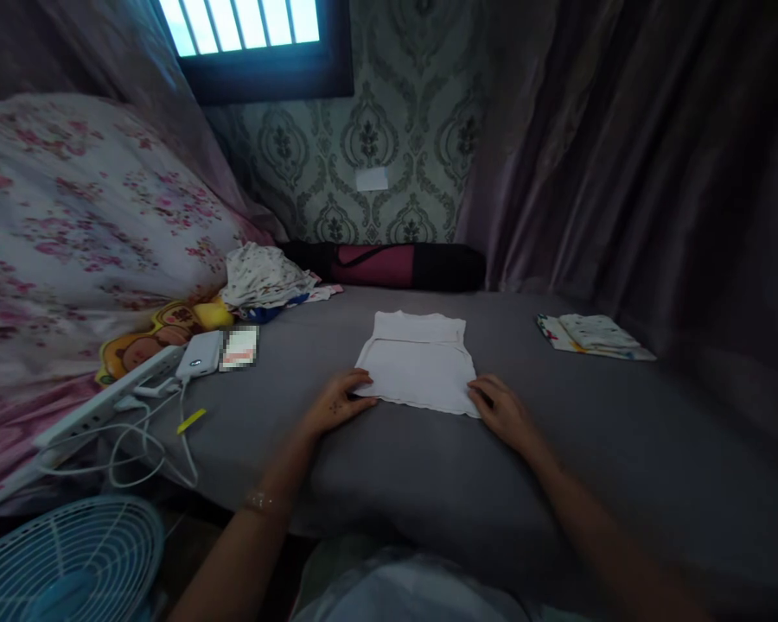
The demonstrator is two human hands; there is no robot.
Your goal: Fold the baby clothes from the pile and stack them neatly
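Garment: white top [418,363], spread flat with the neck end away from me, at the middle of the grey mattress [428,484].
Left hand [337,402]: palm down, fingers extended and loose, tips resting on the near left corner of the white top. I see nothing gripped.
Right hand [502,410]: at the near right corner, fingers bent against the hem. I cannot tell whether they pinch the cloth or only touch it.
Folded cloths [593,337]: patterned, stacked, well apart to the right on the mattress, near the curtain [622,173].
Clothes pile [265,275]: patterned, at the far left, beside a dark roll [395,263] lying along the wall.
Power bank [200,354]: white, at the left mattress edge, just beside a power strip [104,402] with loose cables.
Fan [65,561]: pale blue grille, lower left, below the mattress.
Floral bedding [71,225]: heaped at the left.
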